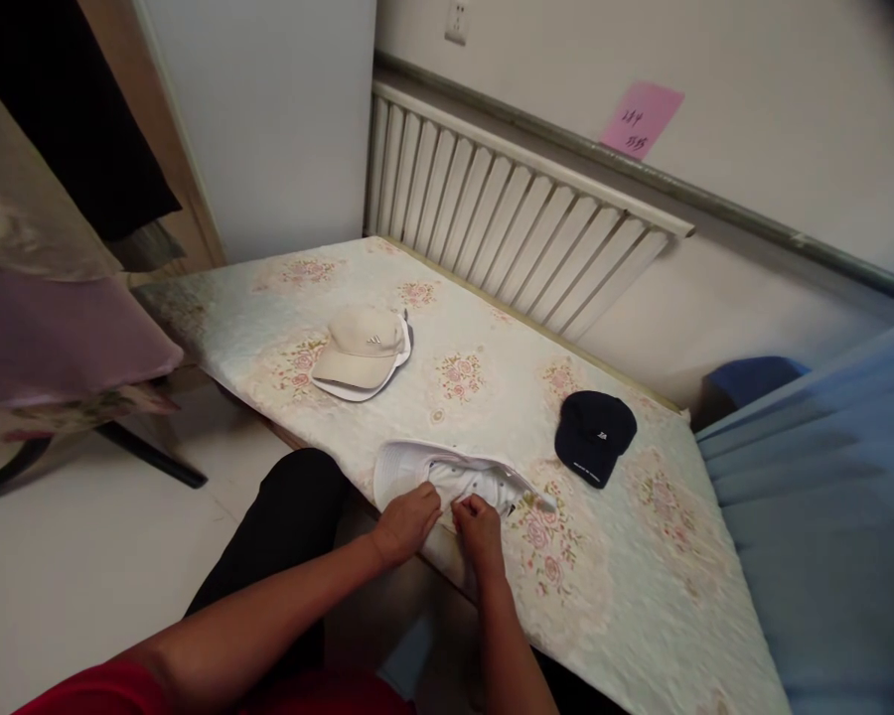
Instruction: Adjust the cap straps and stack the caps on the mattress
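A white cap (417, 469) lies at the near edge of the table with the floral cloth (626, 586). My left hand (406, 521) and my right hand (477, 526) are side by side at the cap's near rim, both with fingers curled and pinching the white fabric. A beige cap (359, 350) sits on top of another white cap farther back on the left. A dark navy cap (594, 435) rests to the right, apart from my hands.
A white slatted radiator (507, 204) runs along the wall behind the table, under a pink note (641, 119). Blue fabric (826, 497) borders the table on the right. Draped cloth on a stand (52, 338) is at the left, over pale floor.
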`<act>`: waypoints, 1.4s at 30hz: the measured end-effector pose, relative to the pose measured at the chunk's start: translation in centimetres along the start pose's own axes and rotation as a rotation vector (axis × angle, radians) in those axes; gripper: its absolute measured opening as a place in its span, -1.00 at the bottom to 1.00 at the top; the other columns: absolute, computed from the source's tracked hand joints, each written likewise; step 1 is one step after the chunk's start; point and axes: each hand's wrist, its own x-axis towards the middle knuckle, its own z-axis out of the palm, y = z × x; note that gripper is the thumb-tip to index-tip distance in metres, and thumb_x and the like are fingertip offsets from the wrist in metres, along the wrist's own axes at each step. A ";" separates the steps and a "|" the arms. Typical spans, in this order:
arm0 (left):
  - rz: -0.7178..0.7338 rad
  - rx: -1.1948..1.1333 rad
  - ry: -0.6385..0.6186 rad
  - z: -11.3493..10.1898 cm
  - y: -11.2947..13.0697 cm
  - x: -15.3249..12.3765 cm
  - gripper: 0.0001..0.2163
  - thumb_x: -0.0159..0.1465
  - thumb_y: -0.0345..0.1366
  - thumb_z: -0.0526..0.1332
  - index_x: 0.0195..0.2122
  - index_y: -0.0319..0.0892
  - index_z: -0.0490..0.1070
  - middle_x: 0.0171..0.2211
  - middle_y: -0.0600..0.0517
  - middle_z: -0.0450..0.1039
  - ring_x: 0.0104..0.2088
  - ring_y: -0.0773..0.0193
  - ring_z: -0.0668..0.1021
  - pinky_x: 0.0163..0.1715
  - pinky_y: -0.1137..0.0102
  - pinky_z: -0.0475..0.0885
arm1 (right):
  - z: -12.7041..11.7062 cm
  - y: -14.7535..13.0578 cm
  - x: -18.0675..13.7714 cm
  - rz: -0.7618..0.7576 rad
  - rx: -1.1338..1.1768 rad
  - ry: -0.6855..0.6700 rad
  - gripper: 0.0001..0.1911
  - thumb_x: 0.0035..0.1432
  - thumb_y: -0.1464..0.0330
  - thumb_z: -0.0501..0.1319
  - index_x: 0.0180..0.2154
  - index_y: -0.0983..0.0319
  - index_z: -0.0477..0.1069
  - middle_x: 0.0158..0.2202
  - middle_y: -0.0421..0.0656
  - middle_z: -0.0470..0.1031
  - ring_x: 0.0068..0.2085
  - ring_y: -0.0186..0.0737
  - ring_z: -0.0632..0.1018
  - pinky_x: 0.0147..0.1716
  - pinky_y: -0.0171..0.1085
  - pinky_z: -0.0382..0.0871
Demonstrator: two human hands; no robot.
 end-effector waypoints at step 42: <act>0.175 -0.245 0.174 0.3 -1.3 -0.9 -0.86 0.20 -0.52 -0.04 -0.34 -0.16 0.22 -0.30 0.01 0.26 -0.27 0.29 0.37 -0.20 0.39 0.35 | 1.6 0.0 0.3 -0.021 -0.279 -0.002 -0.83 -0.05 0.27 0.14 -0.53 0.16 0.46 -0.53 -0.22 0.51 -0.46 -0.21 0.48 -0.42 -0.29 0.23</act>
